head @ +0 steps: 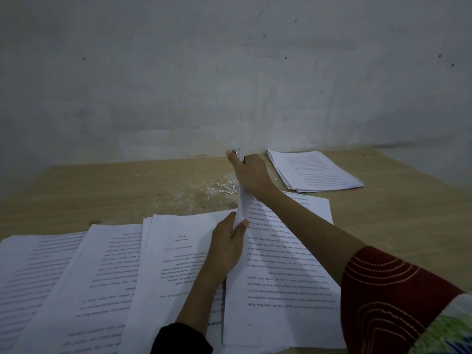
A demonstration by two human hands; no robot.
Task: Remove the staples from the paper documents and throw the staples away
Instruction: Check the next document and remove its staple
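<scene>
A printed document (278,264) lies in front of me on the wooden table (115,185), its far left corner lifted. My left hand (226,247) pinches that raised edge between thumb and fingers. My right hand (251,172) grips a metal staple remover (238,155) over the document's far corner; the tool's jaws are hidden by the hand. A small heap of pulled staples and paper scraps (224,186) lies on the table just left of the right hand.
Several overlapping documents (84,277) spread across the near left. A neat stack of papers (314,171) sits at the back right by the wall (229,72). The table's right edge runs diagonally at the far right.
</scene>
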